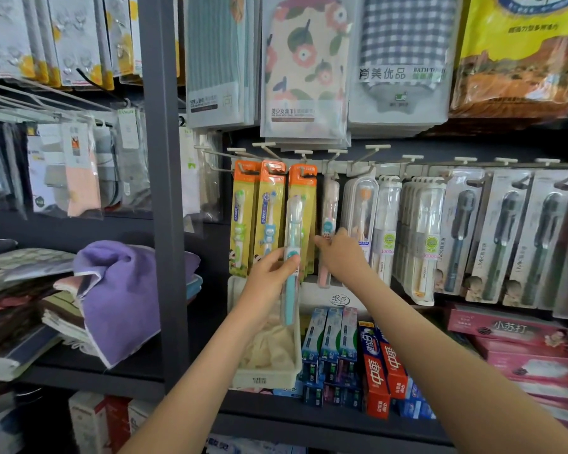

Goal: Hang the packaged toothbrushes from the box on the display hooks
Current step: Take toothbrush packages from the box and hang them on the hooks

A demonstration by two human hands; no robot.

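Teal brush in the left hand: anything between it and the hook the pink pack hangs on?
Nothing visible blocks the way. The teal toothbrush pack, held in the left hand, sits in front of the orange card packs. The right hand is at the pink pack already on that hook, beside the path.

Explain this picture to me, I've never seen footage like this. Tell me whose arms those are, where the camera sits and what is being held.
No machine here: a person wears one camera on the head, looking forward and down, so the two bare arms are their own. They face a shop shelf. The left hand grips a packaged teal toothbrush, held up near the hooks. The right hand reaches to a pink toothbrush pack already hanging; whether its fingers grip it is unclear. Toothpaste boxes stand on the shelf below.
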